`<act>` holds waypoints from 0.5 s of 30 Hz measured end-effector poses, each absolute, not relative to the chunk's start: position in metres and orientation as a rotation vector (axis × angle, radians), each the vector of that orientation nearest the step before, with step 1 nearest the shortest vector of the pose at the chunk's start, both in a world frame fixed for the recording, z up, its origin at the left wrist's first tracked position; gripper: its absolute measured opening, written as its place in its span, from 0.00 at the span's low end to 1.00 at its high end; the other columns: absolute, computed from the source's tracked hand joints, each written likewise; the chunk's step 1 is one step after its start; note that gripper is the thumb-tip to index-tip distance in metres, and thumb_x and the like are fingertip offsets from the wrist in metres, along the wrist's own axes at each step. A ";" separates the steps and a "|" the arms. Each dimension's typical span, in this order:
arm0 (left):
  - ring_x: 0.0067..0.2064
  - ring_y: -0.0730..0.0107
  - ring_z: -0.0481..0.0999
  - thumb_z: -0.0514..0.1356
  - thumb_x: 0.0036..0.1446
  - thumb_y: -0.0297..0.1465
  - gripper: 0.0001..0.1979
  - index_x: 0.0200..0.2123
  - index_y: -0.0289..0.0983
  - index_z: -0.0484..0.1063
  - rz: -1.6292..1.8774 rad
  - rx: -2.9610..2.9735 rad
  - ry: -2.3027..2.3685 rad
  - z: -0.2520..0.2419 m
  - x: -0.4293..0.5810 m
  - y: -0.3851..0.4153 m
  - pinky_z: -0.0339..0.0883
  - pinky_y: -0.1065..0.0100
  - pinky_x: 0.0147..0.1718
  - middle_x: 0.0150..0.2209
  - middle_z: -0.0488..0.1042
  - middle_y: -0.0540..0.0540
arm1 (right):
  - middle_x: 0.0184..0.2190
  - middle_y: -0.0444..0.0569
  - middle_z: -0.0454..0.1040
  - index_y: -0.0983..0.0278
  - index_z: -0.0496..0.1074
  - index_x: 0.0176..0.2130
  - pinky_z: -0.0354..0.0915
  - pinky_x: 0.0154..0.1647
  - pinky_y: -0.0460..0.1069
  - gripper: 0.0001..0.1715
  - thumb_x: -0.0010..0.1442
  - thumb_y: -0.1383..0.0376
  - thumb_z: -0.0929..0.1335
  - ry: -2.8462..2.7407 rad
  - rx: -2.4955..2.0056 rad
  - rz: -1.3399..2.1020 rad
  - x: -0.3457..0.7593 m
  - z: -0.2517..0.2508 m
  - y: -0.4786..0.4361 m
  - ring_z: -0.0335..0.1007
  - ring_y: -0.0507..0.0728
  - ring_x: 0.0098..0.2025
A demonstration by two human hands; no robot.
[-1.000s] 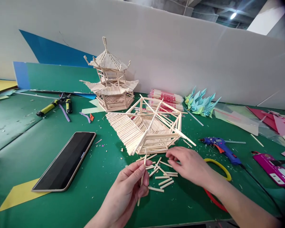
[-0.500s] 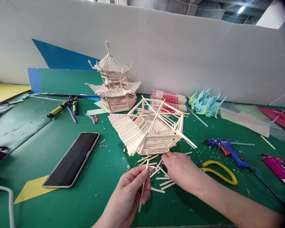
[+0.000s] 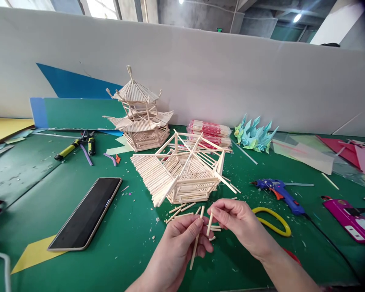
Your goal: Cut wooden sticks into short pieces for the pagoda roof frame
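My left hand point(image 3: 185, 243) pinches a long thin wooden stick point(image 3: 195, 247) between thumb and fingers, below the stick frame. Close beside it on the right, my right hand point(image 3: 235, 221) holds a shorter wooden stick point(image 3: 209, 224) by its upper end. Behind both hands stands an open six-sided frame of sticks point(image 3: 185, 190), its left slope covered with a row of sticks. Loose cut sticks point(image 3: 177, 211) lie between the frame and my hands, partly hidden by them. A finished-looking stick pagoda point(image 3: 136, 91) stands farther back on the left.
A phone point(image 3: 86, 215) and pliers point(image 3: 69, 149) lie left. Wrapped stick bundles point(image 3: 209, 129) and folded blue-green paper point(image 3: 254, 134) sit behind. To the right are a blue glue gun point(image 3: 281, 190), yellow-handled tool point(image 3: 276, 217) and pink power strip point(image 3: 349, 221) on the green table point(image 3: 124, 267).
My right hand has lifted from the loose sticks beside the frame and now holds a short stick near my left hand. The camera view has shifted slightly.
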State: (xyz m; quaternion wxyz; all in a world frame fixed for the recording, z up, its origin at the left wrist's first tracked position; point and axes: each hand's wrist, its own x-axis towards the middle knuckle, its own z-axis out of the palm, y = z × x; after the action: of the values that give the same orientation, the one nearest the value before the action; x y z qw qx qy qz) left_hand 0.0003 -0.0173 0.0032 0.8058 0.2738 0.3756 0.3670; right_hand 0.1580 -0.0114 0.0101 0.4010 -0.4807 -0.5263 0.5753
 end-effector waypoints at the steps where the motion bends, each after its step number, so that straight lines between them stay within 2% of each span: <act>1: 0.24 0.73 0.70 0.60 0.51 0.33 0.10 0.27 0.31 0.73 0.770 0.610 0.805 0.005 0.002 -0.016 0.56 0.73 0.23 0.26 0.73 0.44 | 0.21 0.42 0.67 0.66 0.70 0.28 0.62 0.27 0.44 0.14 0.57 0.58 0.65 -1.320 -1.195 1.468 0.157 0.009 -0.012 0.63 0.49 0.24; 6: 0.22 0.74 0.70 0.60 0.51 0.34 0.11 0.27 0.30 0.74 0.744 0.674 0.843 0.009 0.011 -0.009 0.55 0.73 0.22 0.27 0.74 0.43 | 0.21 0.42 0.68 0.65 0.69 0.28 0.61 0.25 0.43 0.13 0.58 0.59 0.64 -1.376 -1.281 1.264 0.155 0.007 -0.011 0.63 0.50 0.25; 11: 0.17 0.78 0.65 0.62 0.48 0.35 0.12 0.23 0.31 0.73 0.749 0.680 0.832 0.004 0.014 -0.001 0.52 0.74 0.19 0.21 0.72 0.46 | 0.23 0.44 0.69 0.63 0.71 0.28 0.61 0.26 0.43 0.09 0.57 0.61 0.65 -1.486 -1.332 0.881 0.153 0.001 -0.009 0.64 0.50 0.25; 15: 0.16 0.79 0.63 0.64 0.47 0.35 0.10 0.26 0.32 0.75 0.811 0.654 0.805 -0.001 0.011 0.003 0.52 0.74 0.18 0.19 0.71 0.48 | 0.25 0.45 0.68 0.63 0.71 0.31 0.62 0.24 0.43 0.08 0.55 0.60 0.66 -1.476 -1.300 0.927 0.148 -0.001 -0.005 0.64 0.51 0.25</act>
State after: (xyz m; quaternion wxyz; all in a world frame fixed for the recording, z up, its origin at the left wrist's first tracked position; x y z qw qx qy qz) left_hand 0.0110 0.0028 -0.0012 0.7910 0.3040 0.3743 0.3766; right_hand 0.1475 -0.0053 -0.0012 0.4651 -0.5295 -0.6008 0.3774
